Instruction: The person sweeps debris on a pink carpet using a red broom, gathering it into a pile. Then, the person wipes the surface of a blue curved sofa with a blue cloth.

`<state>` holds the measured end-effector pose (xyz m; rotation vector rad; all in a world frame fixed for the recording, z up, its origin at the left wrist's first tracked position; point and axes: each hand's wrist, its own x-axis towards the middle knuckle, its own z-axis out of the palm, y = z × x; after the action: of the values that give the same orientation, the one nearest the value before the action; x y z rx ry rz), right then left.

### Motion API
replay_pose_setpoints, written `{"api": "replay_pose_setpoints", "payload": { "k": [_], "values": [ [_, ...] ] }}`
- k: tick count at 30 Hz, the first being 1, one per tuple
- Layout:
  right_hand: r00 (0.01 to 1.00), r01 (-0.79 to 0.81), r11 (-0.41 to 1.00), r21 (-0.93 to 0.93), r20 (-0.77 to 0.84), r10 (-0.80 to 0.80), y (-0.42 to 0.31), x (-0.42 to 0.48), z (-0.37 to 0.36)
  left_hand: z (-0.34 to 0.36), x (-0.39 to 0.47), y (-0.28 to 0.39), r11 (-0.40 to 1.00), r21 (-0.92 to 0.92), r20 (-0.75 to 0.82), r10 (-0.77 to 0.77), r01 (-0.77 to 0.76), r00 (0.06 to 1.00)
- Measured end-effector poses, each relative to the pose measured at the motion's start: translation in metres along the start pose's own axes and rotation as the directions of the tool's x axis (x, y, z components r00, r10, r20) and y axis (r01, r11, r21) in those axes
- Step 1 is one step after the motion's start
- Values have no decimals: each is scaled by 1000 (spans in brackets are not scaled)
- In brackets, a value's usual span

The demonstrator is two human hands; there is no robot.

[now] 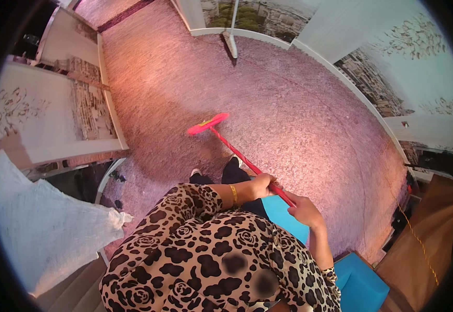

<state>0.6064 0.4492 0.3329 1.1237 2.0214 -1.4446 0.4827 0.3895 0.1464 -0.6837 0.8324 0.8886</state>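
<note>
A broom with a red handle [236,151] runs from my hands toward the upper left, its pink head [208,124] over the carpet before me. Whether the bristles touch the carpet I cannot tell. My left hand [264,185], with a yellow band at the wrist, comes from the left side and is closed around the handle. My right hand [305,210] grips the handle's upper end, nearer my body.
White-handled broom [230,45] stands against the far wall. A thin cord crosses the carpet [289,109] toward the right. Picture-covered panels [54,109] flank it. Blue seats [361,282] are close by at lower right, white cloth [50,222] at left, brown covering [421,230] at right.
</note>
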Motion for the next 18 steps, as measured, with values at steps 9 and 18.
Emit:
{"api": "replay_pose_setpoints", "payload": {
  "k": [9,18],
  "values": [
    [989,-106,984,-144,-118,90,-24,-33,47,-12,-19,-18,995,40,172,81,-89,982],
    [997,47,908,-416,81,-14,-52,-4,117,-110,-56,-18,989,15,219,138,-145,966]
  ]
}}
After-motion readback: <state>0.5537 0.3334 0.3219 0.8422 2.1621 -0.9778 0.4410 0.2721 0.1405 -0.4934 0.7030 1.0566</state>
